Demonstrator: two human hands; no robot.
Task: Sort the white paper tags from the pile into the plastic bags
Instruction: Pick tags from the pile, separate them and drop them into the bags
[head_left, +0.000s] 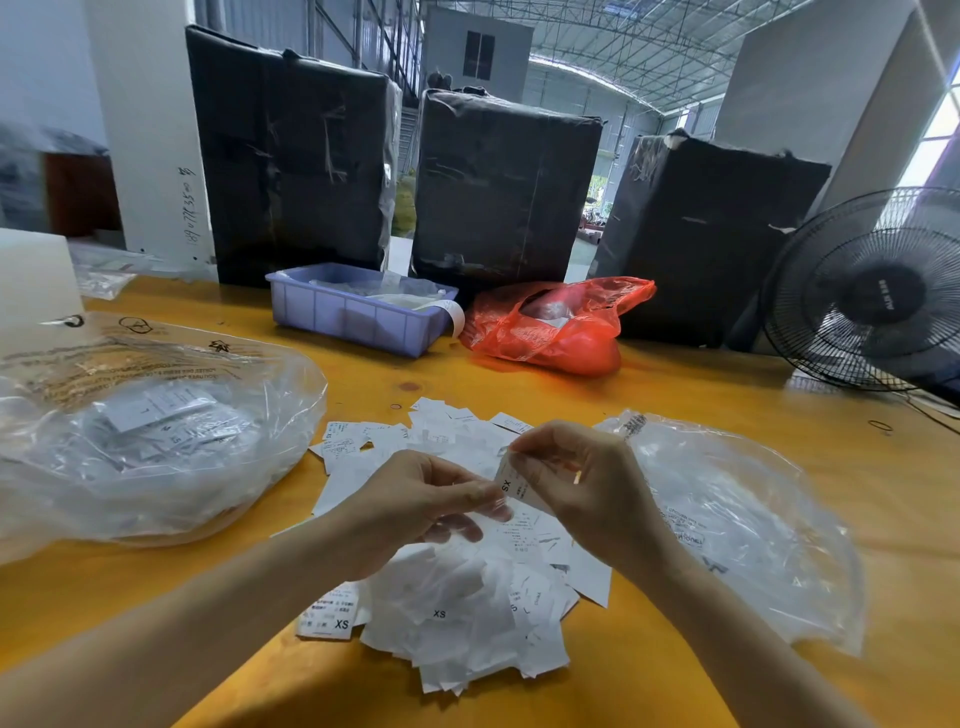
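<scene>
On the table (727, 405), the pile of tags (457, 613) lies near the middle, close to the near edge. Both hands meet just above it, the left hand (415, 504) and right hand (587, 483) pinching one tag (511, 483) between them. A filled bag (150, 431) sits to the left of the pile, another bag (727, 514) to its right, seemingly almost empty. Farther back stand a bin (358, 317) and, right of it, a knotted bag (556, 327). Three wrapped bales (498, 187) line the far side; a fan (872, 291) stands far right.

Blue bin (358, 319), red bag (556, 325), black fan (872, 291), wrapped bales (498, 187)
</scene>
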